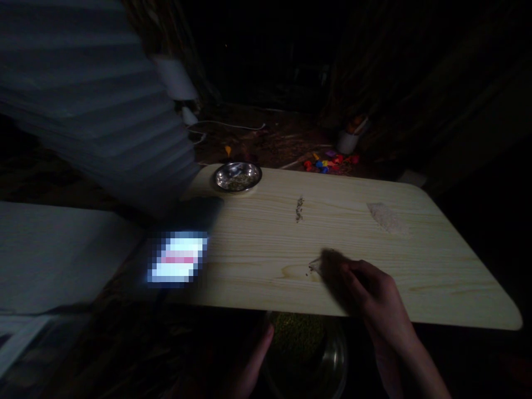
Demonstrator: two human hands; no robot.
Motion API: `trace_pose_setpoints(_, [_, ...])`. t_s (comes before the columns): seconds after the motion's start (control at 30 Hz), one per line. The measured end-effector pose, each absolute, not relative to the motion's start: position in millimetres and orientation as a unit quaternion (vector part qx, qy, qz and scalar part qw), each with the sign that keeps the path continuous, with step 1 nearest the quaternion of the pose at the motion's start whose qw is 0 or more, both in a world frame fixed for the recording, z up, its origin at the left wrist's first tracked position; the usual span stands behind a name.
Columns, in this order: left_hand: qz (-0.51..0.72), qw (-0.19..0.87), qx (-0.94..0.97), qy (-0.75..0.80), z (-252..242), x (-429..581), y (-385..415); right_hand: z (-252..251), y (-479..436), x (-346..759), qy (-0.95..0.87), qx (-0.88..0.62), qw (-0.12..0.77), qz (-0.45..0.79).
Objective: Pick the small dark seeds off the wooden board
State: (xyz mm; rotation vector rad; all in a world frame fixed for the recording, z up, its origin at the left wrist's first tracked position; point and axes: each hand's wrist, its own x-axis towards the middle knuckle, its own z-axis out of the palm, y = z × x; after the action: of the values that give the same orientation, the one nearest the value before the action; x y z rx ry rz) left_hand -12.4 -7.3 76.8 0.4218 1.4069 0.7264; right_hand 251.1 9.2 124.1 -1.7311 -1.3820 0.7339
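Note:
Over the near edge of the pale wooden table [257, 249], my right hand [376, 293] is closed, its fingers pinched together. What it holds, if anything, is too dark to make out. A few dark bits [310, 271] lie on the wood just left of its fingertips. My left hand [253, 360] is low, beside the left rim of a metal bowl [338, 354] of greenish grains below the table edge. Only its thumb side shows; its other fingers are lost in the dark.
A shallow steel dish [238, 177] with some grains stands at the table's back left. Small dark seeds [299, 209] lie mid-table, a pale heap [387, 218] to the right. A lit, pixelated screen [178, 259] is at left. Colourful items [330, 162] lie beyond the table.

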Motion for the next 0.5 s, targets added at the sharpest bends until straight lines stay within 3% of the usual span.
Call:
trace_pose_setpoints(0.13, [0.296, 0.695, 0.244, 0.608, 73.0, -21.5, -8.9, 130.8, 14.5, 244.5, -0.568, -0.668, 0.382, 0.291])
trace_pose_setpoints(0.27, [0.288, 0.636, 0.324, 0.639, 60.7, -28.4, -14.4, 136.5, 17.0, 241.9, -0.588, -0.648, 0.376, 0.304])
trace_pose_setpoints(0.33, [0.288, 0.684, 0.326, 0.585, 44.1, -27.7, -19.1, 137.2, 14.5, 244.1, -0.583, -0.653, 0.381, 0.297])
trace_pose_setpoints(0.5, [0.312, 0.691, 0.314, 0.571, 6.3, -23.1, -27.3, 134.4, -2.2, 250.4, -0.561, -0.674, 0.384, 0.289])
